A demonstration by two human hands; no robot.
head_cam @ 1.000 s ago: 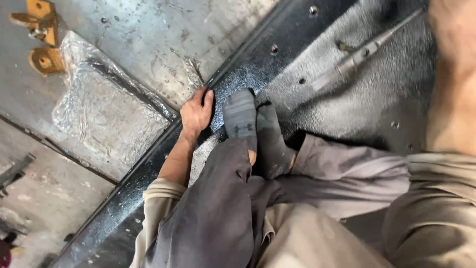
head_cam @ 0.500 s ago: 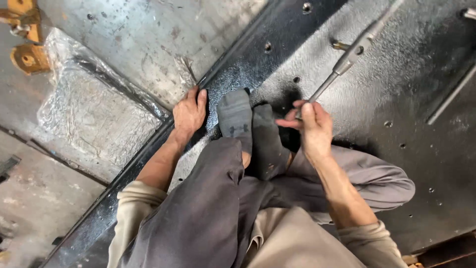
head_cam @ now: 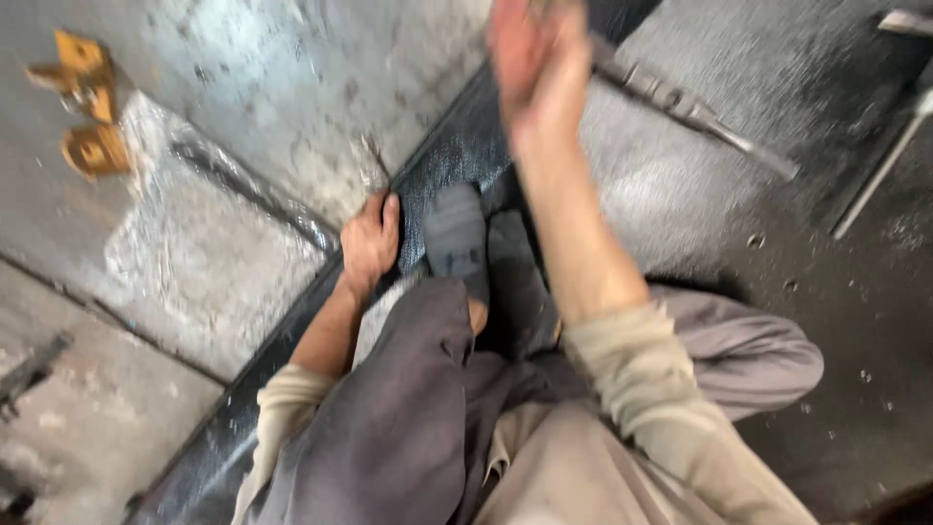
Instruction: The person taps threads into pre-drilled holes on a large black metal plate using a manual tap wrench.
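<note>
Metal tool [head_cam: 695, 112], long and grey, lies on the dark steel plate [head_cam: 680, 194] at upper right of frame. The right hand [head_cam: 535, 58], blurred at top centre, is raised beside its near end; finger state cannot be told. The left hand [head_cam: 369, 243] at centre presses the plate's edge [head_cam: 457, 156], fingers curled together, beside two dark socked feet [head_cam: 481, 248]. Yellow brackets [head_cam: 83, 107] sit upper left.

The left hand [head_cam: 369, 243] presses flat on the edge of a long dark steel beam [head_cam: 457, 156], just left of two grey-socked feet [head_cam: 481, 253]. The right hand [head_cam: 536, 53], blurred, is raised far over the beam near a long grey metal rod tool [head_cam: 695, 109].
</note>
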